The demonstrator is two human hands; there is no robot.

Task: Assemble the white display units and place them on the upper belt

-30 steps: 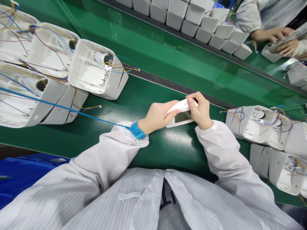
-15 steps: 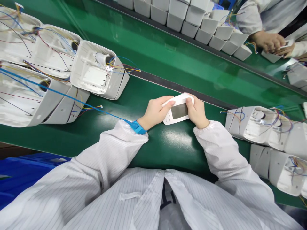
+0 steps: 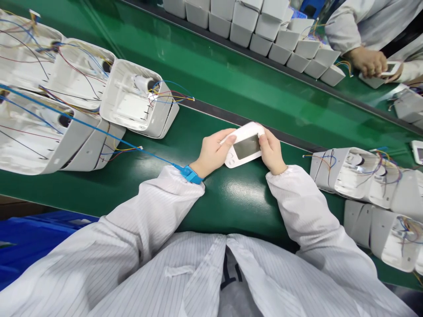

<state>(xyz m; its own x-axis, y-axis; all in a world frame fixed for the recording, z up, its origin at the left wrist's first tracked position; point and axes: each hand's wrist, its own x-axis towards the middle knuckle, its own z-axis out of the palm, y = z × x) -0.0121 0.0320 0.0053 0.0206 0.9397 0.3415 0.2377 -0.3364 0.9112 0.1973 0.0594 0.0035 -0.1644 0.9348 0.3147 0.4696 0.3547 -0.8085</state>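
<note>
Both my hands hold a small white front panel (image 3: 244, 145) with a grey display window and buttons, tilted up above the green bench mat (image 3: 231, 202). My left hand (image 3: 213, 153) grips its left end, thumb on top. My right hand (image 3: 272, 152) grips its right end with fingers curled round the edge. A blue wrist strap (image 3: 190, 175) sits on my left wrist, its blue cord (image 3: 82, 125) running off to the left.
White open housings with coloured wires (image 3: 139, 99) lie in a stack at the left, and more housings (image 3: 360, 176) at the right. A green conveyor belt (image 3: 231, 83) runs behind, with a row of white boxes (image 3: 264, 31). Another person's hands (image 3: 370, 61) work at the top right.
The white panel has been turned from edge-on to face up, so its display now shows, and both hands have lifted it slightly toward the belt.
</note>
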